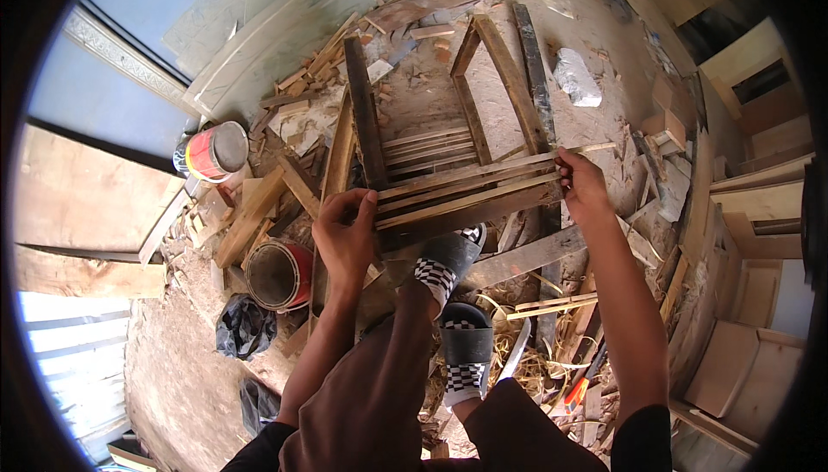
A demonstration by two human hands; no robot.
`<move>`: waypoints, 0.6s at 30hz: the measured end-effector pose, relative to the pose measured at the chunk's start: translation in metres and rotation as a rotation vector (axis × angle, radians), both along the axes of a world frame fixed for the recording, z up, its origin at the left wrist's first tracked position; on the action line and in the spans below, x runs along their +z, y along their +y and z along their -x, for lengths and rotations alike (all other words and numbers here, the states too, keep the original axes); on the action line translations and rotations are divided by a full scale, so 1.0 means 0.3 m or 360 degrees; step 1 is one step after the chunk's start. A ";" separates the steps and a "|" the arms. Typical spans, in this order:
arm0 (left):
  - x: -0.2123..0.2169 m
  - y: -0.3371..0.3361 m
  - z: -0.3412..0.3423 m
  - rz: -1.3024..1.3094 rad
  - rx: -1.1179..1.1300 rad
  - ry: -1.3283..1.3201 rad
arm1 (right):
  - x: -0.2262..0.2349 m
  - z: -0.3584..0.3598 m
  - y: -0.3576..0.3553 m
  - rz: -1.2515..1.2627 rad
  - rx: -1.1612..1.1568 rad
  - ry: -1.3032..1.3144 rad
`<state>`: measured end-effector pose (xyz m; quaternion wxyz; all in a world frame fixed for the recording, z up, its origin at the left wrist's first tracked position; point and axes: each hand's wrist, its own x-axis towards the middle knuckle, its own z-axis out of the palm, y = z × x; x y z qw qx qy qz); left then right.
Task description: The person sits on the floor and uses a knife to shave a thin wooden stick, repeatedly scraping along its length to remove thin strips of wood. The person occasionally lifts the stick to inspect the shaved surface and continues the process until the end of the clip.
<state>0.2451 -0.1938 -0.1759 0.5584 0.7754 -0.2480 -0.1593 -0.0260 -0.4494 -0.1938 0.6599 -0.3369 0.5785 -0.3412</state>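
Observation:
A dark wooden frame [366, 118], shaped like a chair, stands in front of me with thin slats [431, 146] laid across it. Along its near side lie several pale wooden strips [470, 180], roughly parallel, above a dark crosspiece [470, 213]. My left hand [343, 235] is closed at the strips' left end, thumb and fingers pinching there. At the other end my right hand [582, 183] pinches a strip beside the frame's right post; one strip's tip sticks out past this hand. Which strip each hand grips is partly hidden by the fingers.
Left of the frame are a red bucket [278, 273], a tipped paint bucket [216, 151] and a black plastic bag [246, 325]. Below right lie a saw [586, 381], a blade [515, 349] and shavings. Wooden cabinets [755, 299] line the right. My sandalled foot [453, 256] reaches under the crosspiece.

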 end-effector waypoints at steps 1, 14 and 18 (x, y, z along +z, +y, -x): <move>0.001 -0.005 0.002 -0.0006 0.0006 0.0033 | -0.018 0.019 -0.011 -0.0019 -0.0002 0.0019; 0.023 0.006 0.004 -0.0038 0.0030 -0.0074 | -0.003 -0.019 0.000 0.0048 0.0106 0.0163; 0.026 0.004 0.008 -0.0043 0.0030 -0.0070 | 0.015 -0.026 0.001 0.0001 0.0023 -0.0001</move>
